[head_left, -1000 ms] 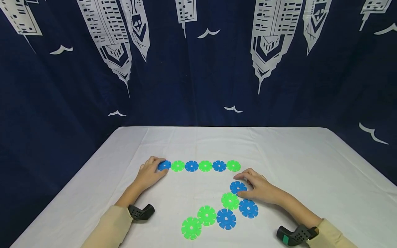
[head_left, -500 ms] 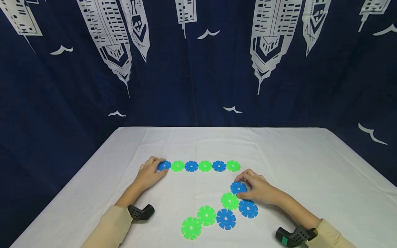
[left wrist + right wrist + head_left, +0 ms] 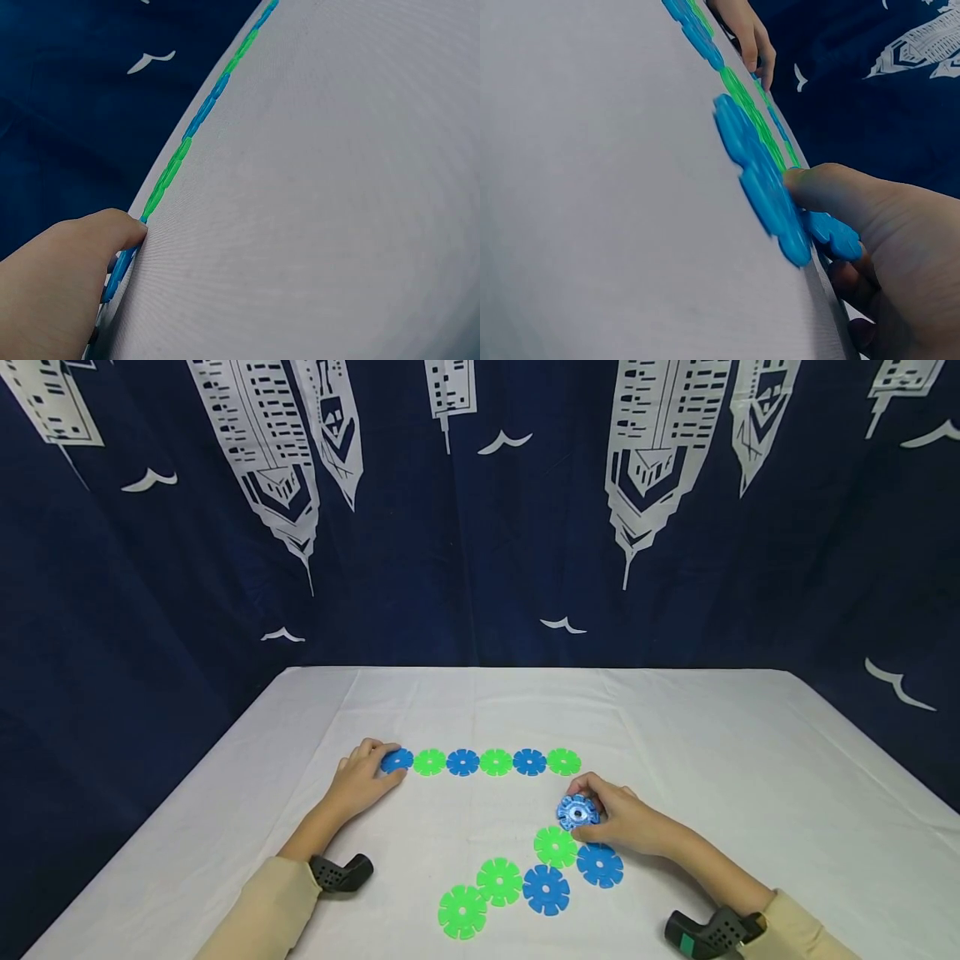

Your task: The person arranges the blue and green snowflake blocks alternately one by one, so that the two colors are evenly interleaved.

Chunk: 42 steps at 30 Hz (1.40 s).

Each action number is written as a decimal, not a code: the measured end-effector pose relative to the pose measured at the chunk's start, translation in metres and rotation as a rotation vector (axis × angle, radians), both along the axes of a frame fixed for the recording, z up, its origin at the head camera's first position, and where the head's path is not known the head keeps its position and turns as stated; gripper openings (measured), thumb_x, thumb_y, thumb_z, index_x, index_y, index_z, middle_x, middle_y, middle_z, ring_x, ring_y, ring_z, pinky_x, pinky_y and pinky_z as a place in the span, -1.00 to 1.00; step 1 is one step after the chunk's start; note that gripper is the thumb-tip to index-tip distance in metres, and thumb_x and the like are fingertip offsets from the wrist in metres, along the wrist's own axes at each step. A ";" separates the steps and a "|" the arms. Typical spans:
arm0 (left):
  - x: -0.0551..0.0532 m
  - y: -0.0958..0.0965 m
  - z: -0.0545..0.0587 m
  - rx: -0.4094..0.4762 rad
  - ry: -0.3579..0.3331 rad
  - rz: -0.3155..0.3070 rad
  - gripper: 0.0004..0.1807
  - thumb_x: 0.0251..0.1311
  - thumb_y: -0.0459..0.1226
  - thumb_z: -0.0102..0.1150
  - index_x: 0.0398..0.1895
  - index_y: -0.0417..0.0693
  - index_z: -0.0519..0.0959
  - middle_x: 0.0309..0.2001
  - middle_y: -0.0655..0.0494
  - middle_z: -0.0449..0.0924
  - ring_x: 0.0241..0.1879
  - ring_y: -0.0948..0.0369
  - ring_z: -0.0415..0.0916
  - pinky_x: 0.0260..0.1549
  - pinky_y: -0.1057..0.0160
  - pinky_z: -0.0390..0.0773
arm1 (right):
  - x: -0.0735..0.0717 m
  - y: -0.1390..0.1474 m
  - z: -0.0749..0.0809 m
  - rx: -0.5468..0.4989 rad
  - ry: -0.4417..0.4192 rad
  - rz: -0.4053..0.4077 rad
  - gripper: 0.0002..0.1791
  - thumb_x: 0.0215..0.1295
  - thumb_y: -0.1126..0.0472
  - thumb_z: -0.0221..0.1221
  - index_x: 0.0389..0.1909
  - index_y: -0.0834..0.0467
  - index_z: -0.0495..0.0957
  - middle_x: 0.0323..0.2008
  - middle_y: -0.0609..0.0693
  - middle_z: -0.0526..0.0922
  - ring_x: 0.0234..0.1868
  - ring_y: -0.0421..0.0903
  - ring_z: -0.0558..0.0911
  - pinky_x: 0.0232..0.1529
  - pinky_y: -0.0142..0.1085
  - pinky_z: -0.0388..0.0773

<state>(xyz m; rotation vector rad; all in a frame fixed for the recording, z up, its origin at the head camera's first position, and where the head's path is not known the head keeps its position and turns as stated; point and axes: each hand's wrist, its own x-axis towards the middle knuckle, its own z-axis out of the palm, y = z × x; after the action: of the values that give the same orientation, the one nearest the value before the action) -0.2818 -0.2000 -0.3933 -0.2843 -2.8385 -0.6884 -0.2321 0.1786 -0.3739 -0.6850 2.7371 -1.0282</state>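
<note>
At the left end of a straight row of alternating blue and green notched discs, my left hand [image 3: 364, 781] holds the end blue disc [image 3: 397, 761] between thumb and fingers. A green disc [image 3: 564, 762] forms the row's right end. Nearer and to the right, my right hand [image 3: 626, 814] pinches another blue disc [image 3: 577, 812] by its edges; its face catches the light. In the right wrist view the thumb [image 3: 825, 187] presses on this disc's near side [image 3: 832, 235], while a closer blue disc [image 3: 761, 180] lies on the cloth.
Below the right hand, loose discs lie flat on the white tablecloth [image 3: 375, 877]: a green disc [image 3: 556, 847], a blue disc [image 3: 600, 865], a blue disc [image 3: 547, 890], and two green discs [image 3: 500, 882] farther left. A dark blue printed curtain [image 3: 465, 543] hangs behind the table.
My right fingers have closed in on the blue disc, and its face now shines as if tipped slightly. The left hand and the row stay put.
</note>
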 end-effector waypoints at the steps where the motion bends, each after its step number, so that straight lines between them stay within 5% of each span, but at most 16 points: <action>1: 0.000 0.000 0.000 0.001 0.000 0.001 -0.43 0.11 -0.02 0.07 0.17 -0.09 0.38 0.08 -0.12 0.33 0.08 -0.04 0.30 -0.10 0.01 0.20 | 0.000 0.000 0.000 -0.004 -0.012 0.010 -0.48 -0.01 0.04 0.28 -0.04 0.05 0.31 -0.29 -0.06 0.45 -0.25 -0.13 0.33 -0.23 -0.27 0.25; 7: 0.001 0.000 -0.001 -0.004 -0.003 0.006 -0.43 0.11 -0.01 0.06 0.17 -0.08 0.38 0.08 -0.11 0.33 0.08 -0.03 0.30 -0.09 0.01 0.20 | 0.002 0.000 0.002 -0.042 -0.065 0.069 -0.48 0.06 0.10 0.25 0.01 0.04 0.23 -0.50 -0.07 0.32 -0.50 -0.24 0.30 -0.47 -0.40 0.24; 24: 0.003 -0.002 -0.001 0.005 0.000 0.012 -0.43 0.11 -0.03 0.07 0.17 -0.09 0.38 0.08 -0.12 0.33 0.09 -0.05 0.30 -0.08 0.00 0.20 | -0.008 0.006 0.007 -0.158 -0.066 0.049 -0.49 0.15 0.17 0.18 0.07 0.16 0.21 -0.48 -0.03 0.34 -0.55 -0.26 0.27 -0.48 -0.41 0.24; 35: 0.002 0.002 0.000 0.010 -0.007 0.020 -0.42 0.11 -0.02 0.07 0.17 -0.10 0.38 0.08 -0.13 0.33 0.10 -0.05 0.29 -0.07 -0.02 0.21 | -0.032 0.024 0.019 -0.231 -0.086 -0.111 -0.46 0.19 0.22 0.15 0.11 0.21 0.13 -0.18 0.19 0.51 -0.30 -0.17 0.46 -0.39 -0.37 0.42; 42: 0.002 0.002 0.002 0.004 0.000 0.010 -0.43 0.11 -0.03 0.07 0.17 -0.11 0.38 0.08 -0.13 0.33 0.09 -0.04 0.30 -0.09 0.00 0.21 | -0.050 0.029 0.014 -0.211 -0.035 -0.228 -0.45 0.19 0.25 0.13 0.13 0.25 0.13 -0.35 0.08 0.41 -0.41 -0.17 0.35 -0.47 -0.39 0.32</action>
<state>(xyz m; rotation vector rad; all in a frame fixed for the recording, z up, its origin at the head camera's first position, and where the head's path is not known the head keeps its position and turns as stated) -0.2799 -0.1981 -0.3913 -0.2685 -2.8365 -0.6921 -0.2821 0.2077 -0.3598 -0.3806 2.7483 -1.3789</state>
